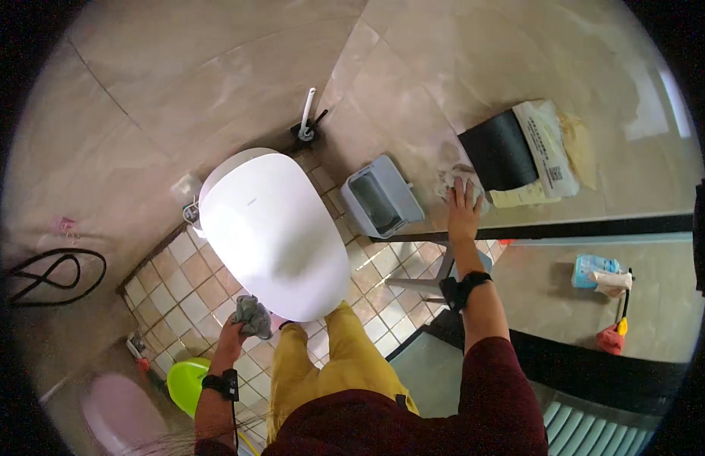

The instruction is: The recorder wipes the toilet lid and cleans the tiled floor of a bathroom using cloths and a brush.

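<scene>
White package [546, 148] bears print [536, 134] (and square code [555, 173]) — toilet lid [280, 243], faint mark [251, 202].

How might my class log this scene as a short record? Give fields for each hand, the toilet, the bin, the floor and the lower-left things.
Left hand: holds a grey cloth beside the toilet's near end
Right hand: fingers spread, on white tissue at the wall, next to a black box
Toilet: white, lid closed
Bin: grey, between toilet and wall
Floor: small square tiles, pale and tan
Lower left: a green basin; a pink oval thing
</scene>
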Available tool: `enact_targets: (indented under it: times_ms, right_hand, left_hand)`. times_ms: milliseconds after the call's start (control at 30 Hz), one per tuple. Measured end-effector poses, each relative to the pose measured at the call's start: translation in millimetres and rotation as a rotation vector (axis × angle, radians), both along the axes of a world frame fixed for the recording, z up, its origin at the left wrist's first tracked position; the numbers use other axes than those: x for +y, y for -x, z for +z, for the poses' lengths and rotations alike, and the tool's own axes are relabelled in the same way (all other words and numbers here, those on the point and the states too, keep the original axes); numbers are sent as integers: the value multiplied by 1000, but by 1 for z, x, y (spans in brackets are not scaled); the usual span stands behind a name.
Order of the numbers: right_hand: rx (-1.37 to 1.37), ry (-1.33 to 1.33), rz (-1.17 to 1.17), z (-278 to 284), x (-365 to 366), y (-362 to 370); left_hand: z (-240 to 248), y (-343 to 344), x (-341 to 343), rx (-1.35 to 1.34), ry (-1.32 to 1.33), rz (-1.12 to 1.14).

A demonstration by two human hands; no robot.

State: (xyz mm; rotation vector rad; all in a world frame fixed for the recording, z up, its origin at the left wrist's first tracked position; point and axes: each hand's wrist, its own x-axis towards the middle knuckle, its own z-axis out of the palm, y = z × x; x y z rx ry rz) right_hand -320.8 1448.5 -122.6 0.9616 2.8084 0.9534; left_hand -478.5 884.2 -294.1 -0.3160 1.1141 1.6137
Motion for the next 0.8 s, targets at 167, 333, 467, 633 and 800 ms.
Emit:
enact_targets:
  times_ms: [167, 333, 467, 633, 800]
  right_hand:
    - [-227, -33, 17, -16, 36, 27]
    - [-91, -118, 116, -31, 63, 134]
    - [81, -67, 182, -24, 71, 200]
    - [76, 125, 209, -49, 90, 218]
    - [285, 536, 147, -80, 56, 200]
  left_hand:
    - [15, -20, -12, -40, 110, 200]
    - [40, -29, 13, -42, 120, 259]
    - [57, -28, 74, 86, 38, 208]
    - [78, -22, 144, 448, 90, 86]
    - [99, -14, 167, 604, 79, 26]
